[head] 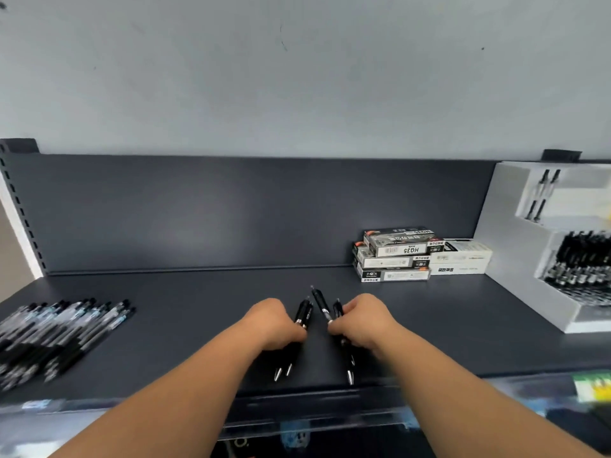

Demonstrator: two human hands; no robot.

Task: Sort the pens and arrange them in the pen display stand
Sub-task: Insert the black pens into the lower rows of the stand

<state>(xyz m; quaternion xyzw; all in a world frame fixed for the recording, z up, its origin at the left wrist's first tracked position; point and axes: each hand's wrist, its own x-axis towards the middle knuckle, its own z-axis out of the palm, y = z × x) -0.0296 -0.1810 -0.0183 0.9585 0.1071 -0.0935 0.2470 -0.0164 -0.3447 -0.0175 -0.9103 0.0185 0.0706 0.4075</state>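
Observation:
On the dark shelf (185, 325), my left hand (269, 325) grips two black pens (303, 314) whose silver tips point toward me. My right hand (362, 320) holds two more black pens (322, 305), one angled up to the left, one running under the palm with its tip near the shelf's front edge. A pile of several black and clear pens (56, 332) lies at the left. The white stepped pen display stand (515, 259) sits at the right; two pens (540, 196) stand in its upper tier and several black pens (582, 259) fill the lower tier.
A stack of pen boxes (396, 256) and white boxes (461, 257) stands against the dark back panel, just left of the stand. A lower shelf with blurred goods runs below the front edge.

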